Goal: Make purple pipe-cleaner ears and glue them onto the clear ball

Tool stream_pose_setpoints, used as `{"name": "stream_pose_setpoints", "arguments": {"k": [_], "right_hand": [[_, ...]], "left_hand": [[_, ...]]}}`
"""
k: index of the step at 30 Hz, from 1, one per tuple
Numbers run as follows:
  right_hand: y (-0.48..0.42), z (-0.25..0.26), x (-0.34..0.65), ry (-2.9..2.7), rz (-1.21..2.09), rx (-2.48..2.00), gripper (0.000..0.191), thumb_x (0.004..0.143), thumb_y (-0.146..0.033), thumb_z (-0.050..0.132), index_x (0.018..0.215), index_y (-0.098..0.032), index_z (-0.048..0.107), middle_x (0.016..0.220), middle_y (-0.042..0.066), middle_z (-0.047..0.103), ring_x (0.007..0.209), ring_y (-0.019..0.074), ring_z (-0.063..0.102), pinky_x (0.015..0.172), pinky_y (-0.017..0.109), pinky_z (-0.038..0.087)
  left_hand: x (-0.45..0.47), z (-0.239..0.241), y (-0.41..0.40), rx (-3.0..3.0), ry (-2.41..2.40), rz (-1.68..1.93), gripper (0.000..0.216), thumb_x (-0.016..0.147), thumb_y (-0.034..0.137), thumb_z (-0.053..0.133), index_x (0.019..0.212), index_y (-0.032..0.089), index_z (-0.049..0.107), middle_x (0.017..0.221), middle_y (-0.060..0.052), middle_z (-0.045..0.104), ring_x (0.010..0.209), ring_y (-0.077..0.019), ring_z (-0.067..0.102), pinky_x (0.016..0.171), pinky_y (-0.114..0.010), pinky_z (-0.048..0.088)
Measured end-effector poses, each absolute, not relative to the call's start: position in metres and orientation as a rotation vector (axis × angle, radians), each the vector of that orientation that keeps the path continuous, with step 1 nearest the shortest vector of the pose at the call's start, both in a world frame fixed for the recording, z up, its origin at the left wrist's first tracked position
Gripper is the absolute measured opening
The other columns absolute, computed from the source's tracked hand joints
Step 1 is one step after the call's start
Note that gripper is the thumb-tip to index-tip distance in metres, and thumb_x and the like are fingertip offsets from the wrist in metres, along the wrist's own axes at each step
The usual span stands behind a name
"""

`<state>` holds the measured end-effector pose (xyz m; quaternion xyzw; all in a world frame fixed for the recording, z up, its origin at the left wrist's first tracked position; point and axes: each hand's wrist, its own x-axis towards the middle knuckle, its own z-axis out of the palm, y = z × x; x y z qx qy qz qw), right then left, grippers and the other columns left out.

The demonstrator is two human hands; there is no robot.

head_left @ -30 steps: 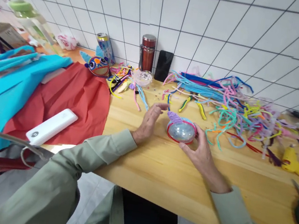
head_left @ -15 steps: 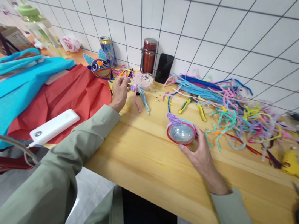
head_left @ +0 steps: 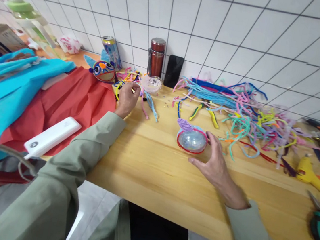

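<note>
My right hand [head_left: 216, 162] is beside a small clear plastic dome [head_left: 192, 141] edged with red and light blue pipe cleaner, with a purple pipe-cleaner ear [head_left: 185, 125] on top. Its fingertips reach the dome's right rim, while the thumb is spread apart below it. My left hand [head_left: 128, 100] hovers at the small decorative pieces, thumb and fingers pinched; whatever is between them is too small to make out. Just beyond it are a clear plastic cup-like piece [head_left: 152, 85] and blue pipe-cleaner strands [head_left: 151, 105]. A decorated blue-eared figure [head_left: 104, 70] stands behind to the left.
Tangled pipe cleaners [head_left: 248, 122] lie at right, near yellow-handled pliers [head_left: 213, 118], a yellow glue gun [head_left: 312, 178] and teal-handled pliers [head_left: 318, 226]. A thermos [head_left: 156, 58], phone [head_left: 174, 71] and can [head_left: 112, 51] line the wall. A white power bank [head_left: 53, 137] rests on red cloth [head_left: 68, 100].
My right thumb has moved off the dome's lower rim and the hand has opened wider. My left hand stays pinched at the small pieces. The view has shifted slightly.
</note>
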<state>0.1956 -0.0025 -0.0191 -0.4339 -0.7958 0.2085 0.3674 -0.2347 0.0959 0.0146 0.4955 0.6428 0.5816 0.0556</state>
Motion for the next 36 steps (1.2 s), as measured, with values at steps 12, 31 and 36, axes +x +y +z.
{"name": "stream_pose_setpoints", "arguments": {"k": [12, 31, 36], "right_hand": [[0.006, 0.035, 0.251, -1.385, 0.395, -1.306, 0.049, 0.102, -0.069, 0.061, 0.087, -0.025, 0.076, 0.088, 0.005, 0.081, 0.090, 0.0268, 0.076, 0.094, 0.048, 0.063], [-0.060, 0.021, 0.234, -1.642, 1.046, -1.199, 0.076, 0.095, -0.053, 0.082, 0.162, -0.034, 0.054, 0.169, 0.011, 0.057, 0.148, 0.0359, 0.063, 0.120, 0.055, 0.057], [-0.117, 0.005, 0.234, -1.675, 0.900, -1.254, 0.071, 0.098, -0.046, 0.080, 0.162, -0.035, 0.052, 0.162, 0.012, 0.062, 0.141, 0.0316, 0.068, 0.116, 0.047, 0.060]], "left_hand": [[-0.135, 0.011, 0.037, 1.673, 1.391, 1.350, 0.045, 0.094, 0.061, 0.070, 0.114, 0.022, 0.075, 0.113, -0.008, 0.078, 0.099, -0.0252, 0.068, 0.087, -0.036, 0.054], [-0.034, -0.004, -0.059, 2.174, 0.944, 1.363, 0.082, 0.100, 0.041, 0.077, 0.169, 0.028, 0.033, 0.165, -0.021, 0.054, 0.157, -0.0376, 0.052, 0.125, -0.061, 0.051], [-0.028, 0.000, -0.085, 2.046, 0.922, 1.146, 0.107, 0.083, 0.055, 0.094, 0.167, 0.025, 0.035, 0.163, -0.023, 0.054, 0.156, -0.0423, 0.053, 0.126, -0.064, 0.050]]}}
